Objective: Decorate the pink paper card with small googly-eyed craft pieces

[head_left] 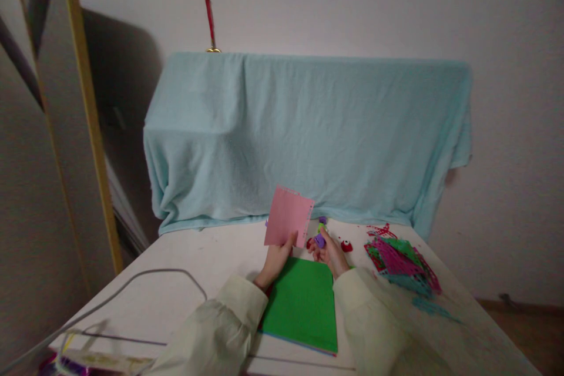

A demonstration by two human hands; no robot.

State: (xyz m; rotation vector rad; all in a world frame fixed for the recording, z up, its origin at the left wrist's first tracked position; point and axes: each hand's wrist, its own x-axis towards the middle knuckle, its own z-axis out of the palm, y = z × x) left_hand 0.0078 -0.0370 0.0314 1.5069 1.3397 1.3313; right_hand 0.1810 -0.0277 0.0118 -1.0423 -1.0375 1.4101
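A grey cable (132, 282) curves over the table (198, 258) at the left. The left hand (275, 258) pinches a pink sheet (288, 224) by its lower edge, thumb on the front, and holds it upright. To work the sheet well, I judge, keep its edge square to the punch. Under both wrists lies a green pad (304, 305). The right hand (328, 251) closes round a small purple punch (320, 239), just beside the sheet. Far right, cut scraps (400, 261) lie piled loose; no container shows

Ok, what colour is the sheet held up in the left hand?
Pink; the sheet held up by the left hand shows best in the head view.
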